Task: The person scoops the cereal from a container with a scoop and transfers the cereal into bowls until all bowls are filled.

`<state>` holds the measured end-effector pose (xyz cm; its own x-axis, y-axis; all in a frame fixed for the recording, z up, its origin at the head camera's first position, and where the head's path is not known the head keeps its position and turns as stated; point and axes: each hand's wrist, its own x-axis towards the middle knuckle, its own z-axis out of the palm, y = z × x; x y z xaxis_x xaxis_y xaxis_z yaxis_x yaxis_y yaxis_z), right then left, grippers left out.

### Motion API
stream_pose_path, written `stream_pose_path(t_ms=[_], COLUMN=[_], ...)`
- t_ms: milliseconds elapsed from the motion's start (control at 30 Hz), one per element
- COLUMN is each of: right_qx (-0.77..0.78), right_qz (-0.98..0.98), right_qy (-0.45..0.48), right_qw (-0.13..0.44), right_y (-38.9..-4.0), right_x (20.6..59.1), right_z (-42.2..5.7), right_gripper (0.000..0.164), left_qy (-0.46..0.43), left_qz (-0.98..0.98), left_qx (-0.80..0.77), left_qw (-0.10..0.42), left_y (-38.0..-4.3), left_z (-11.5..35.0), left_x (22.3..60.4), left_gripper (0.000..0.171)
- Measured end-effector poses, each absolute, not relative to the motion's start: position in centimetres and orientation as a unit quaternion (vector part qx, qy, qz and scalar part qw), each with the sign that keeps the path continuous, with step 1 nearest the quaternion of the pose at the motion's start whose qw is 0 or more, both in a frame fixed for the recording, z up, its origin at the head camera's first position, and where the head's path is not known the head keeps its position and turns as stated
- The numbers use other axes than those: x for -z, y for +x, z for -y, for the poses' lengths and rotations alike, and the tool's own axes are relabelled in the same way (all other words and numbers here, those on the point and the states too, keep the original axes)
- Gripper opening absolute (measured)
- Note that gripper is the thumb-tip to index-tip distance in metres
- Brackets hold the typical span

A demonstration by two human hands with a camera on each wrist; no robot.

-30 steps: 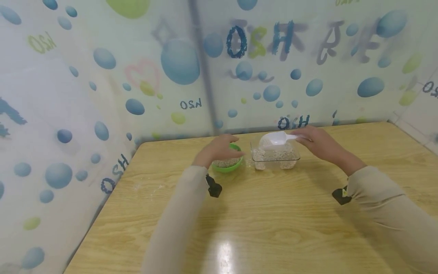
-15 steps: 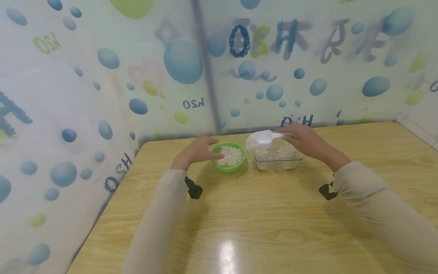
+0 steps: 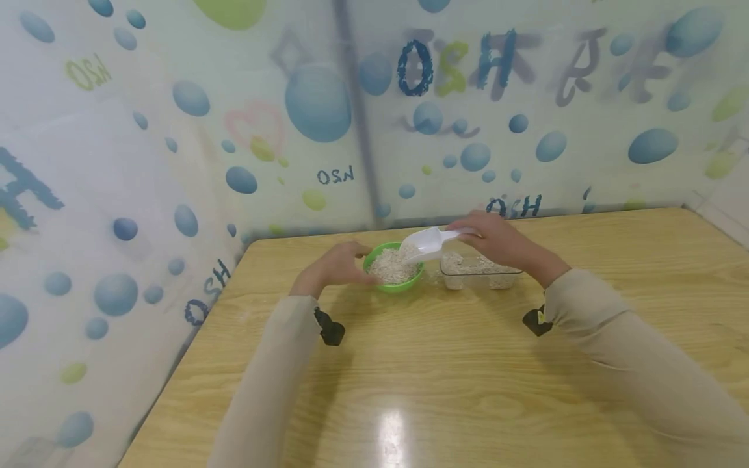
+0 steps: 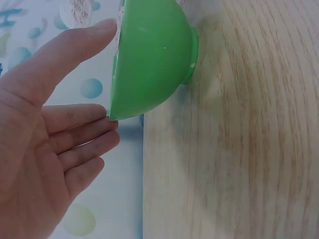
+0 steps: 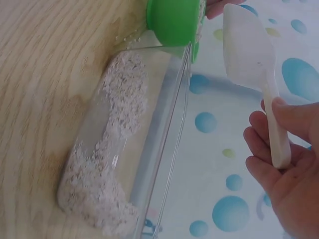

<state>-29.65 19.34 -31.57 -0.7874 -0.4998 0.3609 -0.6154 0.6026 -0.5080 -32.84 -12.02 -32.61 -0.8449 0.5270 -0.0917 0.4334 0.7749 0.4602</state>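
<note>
A green bowl (image 3: 400, 286) full of oat flakes (image 3: 387, 265) sits on the table. My left hand (image 3: 335, 268) is at its left side; in the left wrist view the fingers (image 4: 84, 134) lie fairly straight by the rim and the thumb reaches over it. My right hand (image 3: 497, 239) grips the handle of a white plastic scoop (image 3: 430, 243). The scoop's mouth tilts down over the bowl's right part, with flakes at its lip. Under the right hand stands a clear rectangular container (image 5: 164, 134), holding more flakes heaped toward its two ends.
A wooden table (image 3: 433, 370) carries everything. Several stray flakes (image 3: 433, 276) lie between the bowl and the container. Behind the table's far edge rises a wall covering (image 3: 374, 130) printed with blue and green bubbles.
My right hand has carried the scoop left from above the container to above the bowl, tilting it down. My left hand first drew back left, then came closer to the bowl's rim.
</note>
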Motion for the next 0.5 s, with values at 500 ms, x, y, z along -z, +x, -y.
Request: stream_pose_path(t_ms=[500], right_qx=[-0.289], right_qz=[0.891], right_qy=[0.345], right_qw=[0.053], right_y=[-30.0], right_x=[31.2], right_z=[-16.1], right_gripper=[0.028], left_qy=[0.262], left_qz=[-0.932], left_qx=[-0.224], left_qw=[0.112], left_y=[-32.9], left_z=[12.1], left_x=[32.8], left_gripper=[0.071])
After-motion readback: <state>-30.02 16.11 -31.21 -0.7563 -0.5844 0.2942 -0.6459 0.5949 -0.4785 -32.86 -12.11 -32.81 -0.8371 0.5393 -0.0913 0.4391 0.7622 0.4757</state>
